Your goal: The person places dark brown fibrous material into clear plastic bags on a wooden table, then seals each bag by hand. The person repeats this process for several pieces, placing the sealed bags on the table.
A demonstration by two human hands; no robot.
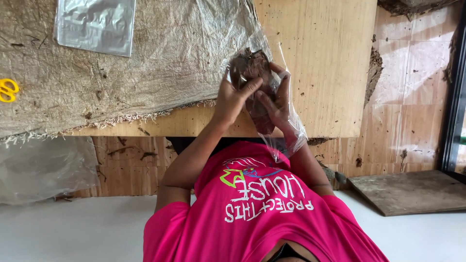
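Note:
My left hand (233, 99) and my right hand (274, 104) meet in front of my chest, over the edge of a wooden board (315, 58). Together they hold a dark brown clump (250, 65) of fibrous, soil-like matter. A clear plastic bag (293, 133) is pulled over my right hand and wrist, and that hand grips the lower part of the clump from inside it. My left thumb and fingers pinch the bag's film against the clump's upper part. My pink shirt (262, 213) fills the bottom of the view.
A worn woven sack (145, 63) covers the board's left part. On it lie a shiny flat plastic pouch (94, 24) and yellow scissor handles (7, 90). A crumpled clear bag (43, 167) sits lower left. A loose wooden slab (412, 191) lies on the soil-flecked tiled floor (412, 97).

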